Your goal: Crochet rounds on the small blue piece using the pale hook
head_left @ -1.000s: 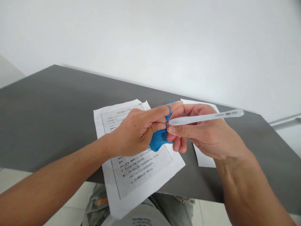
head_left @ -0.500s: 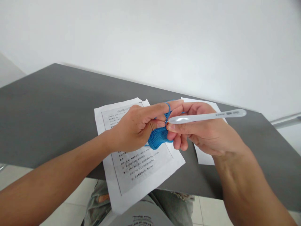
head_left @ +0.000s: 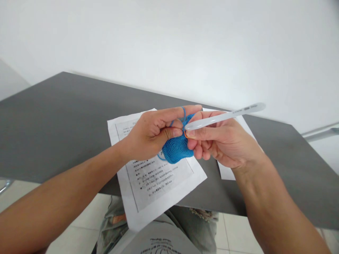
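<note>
A blue crocheted piece (head_left: pixel 177 148) with rounds of stitches hangs between my hands above a printed sheet. My left hand (head_left: pixel 155 132) pinches its upper edge between thumb and fingers, and blue yarn (head_left: pixel 184 112) loops round the outstretched index finger. In my right hand (head_left: pixel 218 137) is a crochet hook (head_left: pixel 225 117) with a thick, pale translucent handle, which slants up to the right. The hook's tip meets the edge of the work, too small to make out. A small orange loop (head_left: pixel 186 134), perhaps a stitch marker, sits by my right thumb.
Under the work lies the printed sheet (head_left: pixel 159 204), overhanging the front edge of the dark grey table (head_left: pixel 66 130). A second white paper (head_left: pixel 227 173) lies partly under my right hand. A white wall (head_left: pixel 169 46) stands behind the table.
Both hands have shifted slightly left and up with the work. The hook's handle now tilts more steeply, and more of the crocheted piece shows.
</note>
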The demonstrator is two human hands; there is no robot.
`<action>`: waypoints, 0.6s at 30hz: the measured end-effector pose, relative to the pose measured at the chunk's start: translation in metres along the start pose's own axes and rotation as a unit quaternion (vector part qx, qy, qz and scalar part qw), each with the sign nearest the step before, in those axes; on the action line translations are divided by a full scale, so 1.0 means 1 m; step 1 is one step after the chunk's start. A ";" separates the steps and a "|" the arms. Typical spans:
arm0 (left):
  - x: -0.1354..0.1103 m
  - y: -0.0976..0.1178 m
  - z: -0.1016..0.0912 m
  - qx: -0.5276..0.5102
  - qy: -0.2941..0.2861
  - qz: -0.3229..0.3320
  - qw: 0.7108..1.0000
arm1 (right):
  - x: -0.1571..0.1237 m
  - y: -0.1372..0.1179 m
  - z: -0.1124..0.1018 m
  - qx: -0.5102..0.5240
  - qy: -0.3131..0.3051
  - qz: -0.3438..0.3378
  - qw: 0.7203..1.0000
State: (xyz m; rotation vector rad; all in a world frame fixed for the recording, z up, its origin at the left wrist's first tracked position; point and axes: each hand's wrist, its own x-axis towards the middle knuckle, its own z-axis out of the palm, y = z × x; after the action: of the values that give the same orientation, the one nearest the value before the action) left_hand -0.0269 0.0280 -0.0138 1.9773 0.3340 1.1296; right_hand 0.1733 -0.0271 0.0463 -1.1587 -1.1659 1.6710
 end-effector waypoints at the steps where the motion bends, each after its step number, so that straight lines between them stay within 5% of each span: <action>1: 0.000 0.000 0.000 -0.001 0.003 0.004 1.000 | 0.000 0.000 0.000 0.001 0.001 -0.004 1.000; 18: 0.006 0.009 -0.002 0.124 0.001 0.059 0.991 | 0.005 0.006 0.002 0.057 0.030 -0.016 0.998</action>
State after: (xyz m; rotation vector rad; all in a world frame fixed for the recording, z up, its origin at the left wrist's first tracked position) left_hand -0.0266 0.0269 -0.0025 2.2382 0.3776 1.2123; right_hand 0.1692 -0.0243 0.0394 -1.1059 -1.0333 1.6467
